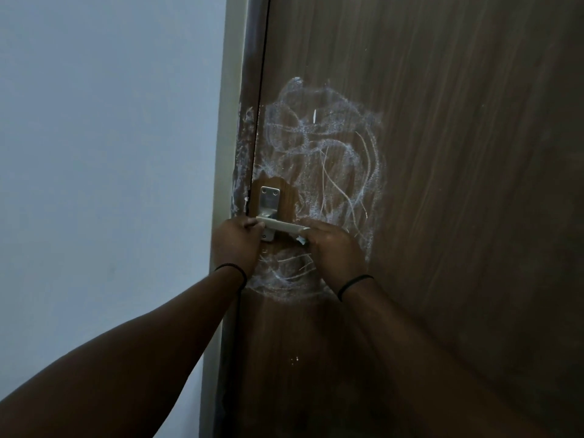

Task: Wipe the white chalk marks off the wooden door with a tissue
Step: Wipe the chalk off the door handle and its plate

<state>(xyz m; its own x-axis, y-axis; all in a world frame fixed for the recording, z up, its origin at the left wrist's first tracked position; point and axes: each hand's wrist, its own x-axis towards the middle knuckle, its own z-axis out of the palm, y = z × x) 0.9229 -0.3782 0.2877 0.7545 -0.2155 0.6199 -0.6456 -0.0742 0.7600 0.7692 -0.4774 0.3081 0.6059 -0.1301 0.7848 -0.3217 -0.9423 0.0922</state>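
White chalk marks (322, 147) swirl across the dark brown wooden door (458, 184) around its silver metal lever handle (278, 227). Left hand (235, 245) curls on the handle's base; right hand (335, 251) pinches a small white tissue (301, 240) at the handle's tip.

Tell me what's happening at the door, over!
Left hand grips the door handle. Right hand holds a tissue by the handle's tip. Chalk marks cover the wooden door, mostly unwiped. Handle sits amid them.
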